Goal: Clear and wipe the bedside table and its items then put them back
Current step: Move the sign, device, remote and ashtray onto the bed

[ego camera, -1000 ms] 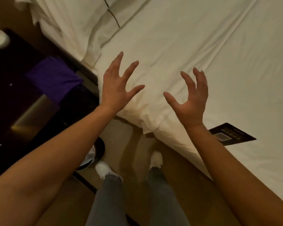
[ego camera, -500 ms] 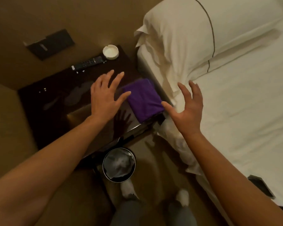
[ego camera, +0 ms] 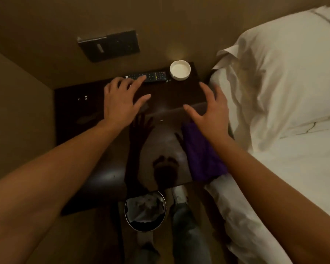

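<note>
Your 2 hands hovered over the bedside table (ego camera: 80, 115), fingers apart, holding nothing: left hand (ego camera: 120, 103) near the remote (ego camera: 152, 76) at the back edge, right hand (ego camera: 210, 115) above the purple cloth (ego camera: 202, 157).

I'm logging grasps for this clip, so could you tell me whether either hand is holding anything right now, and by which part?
Nothing is held. The left hand hovers open near the remote; the right hand is open above the purple cloth.
</note>
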Demonstrator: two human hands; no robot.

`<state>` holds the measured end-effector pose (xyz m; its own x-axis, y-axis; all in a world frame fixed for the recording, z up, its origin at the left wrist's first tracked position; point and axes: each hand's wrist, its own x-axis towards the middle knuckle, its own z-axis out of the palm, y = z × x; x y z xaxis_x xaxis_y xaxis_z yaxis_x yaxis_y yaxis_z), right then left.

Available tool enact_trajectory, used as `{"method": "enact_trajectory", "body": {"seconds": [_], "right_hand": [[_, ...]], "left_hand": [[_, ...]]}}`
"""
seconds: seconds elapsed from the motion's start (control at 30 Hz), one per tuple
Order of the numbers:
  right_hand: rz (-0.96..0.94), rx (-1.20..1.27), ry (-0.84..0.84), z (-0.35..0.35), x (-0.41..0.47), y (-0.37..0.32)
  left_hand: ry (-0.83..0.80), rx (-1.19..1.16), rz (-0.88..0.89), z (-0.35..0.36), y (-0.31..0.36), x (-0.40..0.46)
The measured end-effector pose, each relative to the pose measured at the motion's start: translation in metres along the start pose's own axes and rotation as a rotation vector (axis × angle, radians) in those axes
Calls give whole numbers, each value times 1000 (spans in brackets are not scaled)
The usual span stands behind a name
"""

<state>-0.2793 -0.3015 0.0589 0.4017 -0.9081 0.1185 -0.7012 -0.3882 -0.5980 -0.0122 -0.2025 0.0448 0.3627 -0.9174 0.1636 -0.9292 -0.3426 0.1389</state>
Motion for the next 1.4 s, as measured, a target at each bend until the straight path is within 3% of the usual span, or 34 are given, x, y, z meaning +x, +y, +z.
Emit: {"method": "enact_trajectory", "body": {"seconds": [0.33,0.57,0.97,1.4], "right_hand": [[-64,-153,-244,53,144,24],[-29,-231,-301,88,191,29],[-33,-270,-349,122,207,40],[-101,-289,-328,110,211,34]], "left_hand": [[-150,41,-104,59,-9,80],[-234,38,-33,77,-15,107],[-282,60,-1,93,-14,127],[-249,52,7,89,-11,127]]}}
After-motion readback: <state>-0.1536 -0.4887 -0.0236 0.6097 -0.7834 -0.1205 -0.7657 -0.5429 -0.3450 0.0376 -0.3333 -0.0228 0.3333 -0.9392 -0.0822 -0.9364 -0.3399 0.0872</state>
